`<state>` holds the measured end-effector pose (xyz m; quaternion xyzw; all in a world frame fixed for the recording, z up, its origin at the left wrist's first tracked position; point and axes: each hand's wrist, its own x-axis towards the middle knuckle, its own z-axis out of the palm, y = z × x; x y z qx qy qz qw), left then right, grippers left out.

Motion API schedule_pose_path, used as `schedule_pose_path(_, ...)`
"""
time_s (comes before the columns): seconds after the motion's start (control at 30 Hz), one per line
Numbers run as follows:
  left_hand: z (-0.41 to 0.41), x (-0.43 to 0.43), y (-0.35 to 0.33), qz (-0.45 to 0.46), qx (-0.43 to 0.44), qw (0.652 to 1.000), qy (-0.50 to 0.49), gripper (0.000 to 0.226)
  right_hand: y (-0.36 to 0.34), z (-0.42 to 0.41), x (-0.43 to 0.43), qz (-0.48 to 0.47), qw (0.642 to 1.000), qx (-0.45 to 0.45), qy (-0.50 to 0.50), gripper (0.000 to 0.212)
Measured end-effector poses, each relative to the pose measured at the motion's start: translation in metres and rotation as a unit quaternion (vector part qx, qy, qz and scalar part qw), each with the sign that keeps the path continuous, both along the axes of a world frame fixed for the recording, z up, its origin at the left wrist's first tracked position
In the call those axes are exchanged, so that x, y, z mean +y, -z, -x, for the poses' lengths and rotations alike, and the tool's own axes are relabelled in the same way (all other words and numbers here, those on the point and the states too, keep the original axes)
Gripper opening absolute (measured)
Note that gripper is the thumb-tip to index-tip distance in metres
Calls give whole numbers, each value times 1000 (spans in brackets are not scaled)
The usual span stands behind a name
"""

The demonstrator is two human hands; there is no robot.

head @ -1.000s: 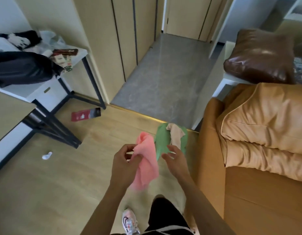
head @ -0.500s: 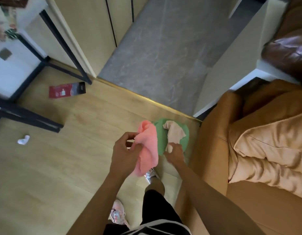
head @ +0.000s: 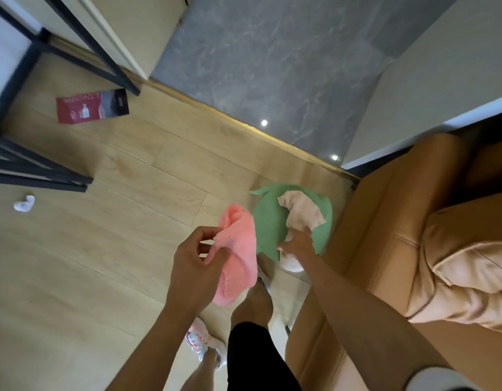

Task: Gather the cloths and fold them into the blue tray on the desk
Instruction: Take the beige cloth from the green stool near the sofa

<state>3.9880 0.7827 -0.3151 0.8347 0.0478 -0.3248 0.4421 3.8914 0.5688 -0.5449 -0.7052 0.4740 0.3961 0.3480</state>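
Cloths held mid-air at centre: fluffy pink cloth [head: 240, 249] pinched in left hand [head: 193, 263]; smooth green cloth [head: 268, 224] and fleecy cream cloth [head: 300, 213] gripped in right hand [head: 296, 244], hands near but apart. Tan leather sofa [head: 385, 221] close at 3 o'clock. Flat red-and-black packet [head: 93, 108] at 10 o'clock, crumpled white wad [head: 24, 204] at 9 o'clock, on wood-plank floor [head: 117, 249].

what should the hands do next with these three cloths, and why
Probably pass the pink cloth from the left hand to the right hand, which grips the green cloth and beige cloth. All three are off the floor, so one grip would free a hand for carrying them to the tray, which is not in view.
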Motion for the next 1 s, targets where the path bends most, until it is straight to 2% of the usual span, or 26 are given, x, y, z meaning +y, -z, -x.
schedule_pose_path(0.07,1,3,-3,3,8,1000,-14,21,3,2,-2,12,1000,-16,1,84)
schedule_pose_path(0.1,1,4,-4,3,11,1000,-19,23,0,2,-3,27,999,-35,10,79)
schedule_pose_path(0.2,1,10,-15,12,17,999,-34,23,-32,-4,-9,69,987,-115,89,58)
schedule_pose_path(0.27,-1,15,-26,19,12,999,-41,22,-68,-11,-14,75,968,-185,153,37)
schedule_pose_path(0.33,-1,23,-39,22,4,999,-48,25,-108,-18,-14,56,947,-245,199,22)
schedule_pose_path(0.43,2,35,-62,33,-9,997,-74,24,-171,-33,-2,-42,925,-305,223,31)
schedule_pose_path(0.53,7,58,-95,67,-27,990,-118,22,-241,-49,30,-165,909,-346,166,49)
schedule_pose_path(0.57,9,69,-106,83,-33,987,-135,20,-264,-53,45,-201,903,-355,132,48)
schedule_pose_path(0.63,16,96,-128,114,-44,978,-168,17,-308,-59,80,-255,888,-375,68,33)
schedule_pose_path(0.67,20,113,-141,132,-52,972,-187,15,-331,-62,101,-274,879,-388,42,27)
schedule_pose_path(0.77,37,165,-172,175,-93,950,-241,11,-391,-63,161,-320,846,-425,-27,25)
schedule_pose_path(0.9,73,251,-213,183,-172,920,-302,22,-451,-57,264,-347,812,-456,-111,18)
schedule_pose_path(1.0,108,318,-243,170,-230,911,-297,35,-477,-45,350,-356,792,-466,-172,27)
